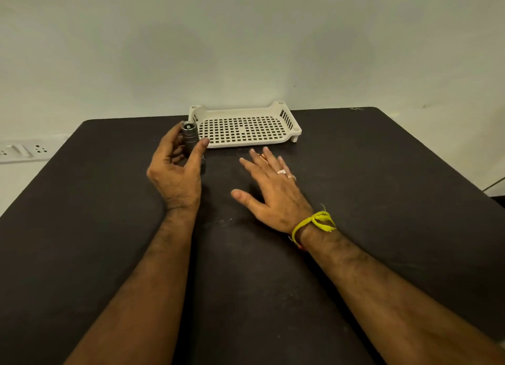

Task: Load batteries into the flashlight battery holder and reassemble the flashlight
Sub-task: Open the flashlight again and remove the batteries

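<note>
Head view: left hand [175, 170] grips the upright flashlight [190, 136] beside the tray [284, 140]; right hand [269, 192] lies flat, fingers spread, on the table [382, 173]

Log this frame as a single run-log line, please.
left hand: holds flashlight upright | right hand: open, flat over table | tray: nothing in it | batteries: none visible

White perforated tray [289, 124] at the far edge of dark table [382, 173]; wall sockets [24, 150] left.
</note>
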